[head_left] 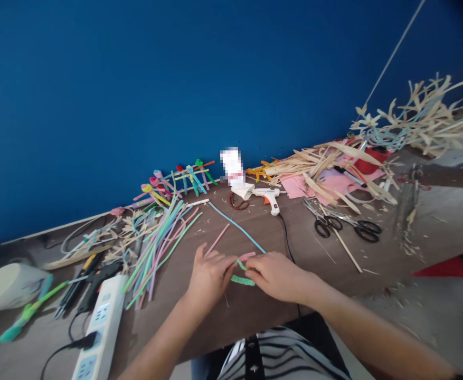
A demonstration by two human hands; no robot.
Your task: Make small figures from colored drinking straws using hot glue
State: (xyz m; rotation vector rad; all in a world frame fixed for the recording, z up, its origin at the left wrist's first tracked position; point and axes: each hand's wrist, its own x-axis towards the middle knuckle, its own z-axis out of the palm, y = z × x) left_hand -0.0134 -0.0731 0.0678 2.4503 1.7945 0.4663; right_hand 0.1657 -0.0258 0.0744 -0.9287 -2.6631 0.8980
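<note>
Both hands meet over the table near its front edge, fingers pinched. Between them is a green pipe cleaner (243, 280), bent so that one part lies below the fingertips and another runs between the two hands. My left hand (212, 270) is closed on one side of it, my right hand (275, 275) on the other. A short pink pipe cleaner piece (247, 256) shows just above the right fingertips; whether it joins the green one I cannot tell. A blue pipe cleaner (235, 224) reaches the right hand's knuckles, and another pink pipe cleaner (217, 239) lies behind the left hand.
Left: a pile of pipe cleaners (163, 248), a power strip (106, 311), a black glue gun (100, 282) and a white tub (11, 287). Behind: a white glue gun (271, 198) with its cord, and small pipe cleaner figures (194, 177). Right: scissors (368, 230) and straw-coloured strips (318, 163).
</note>
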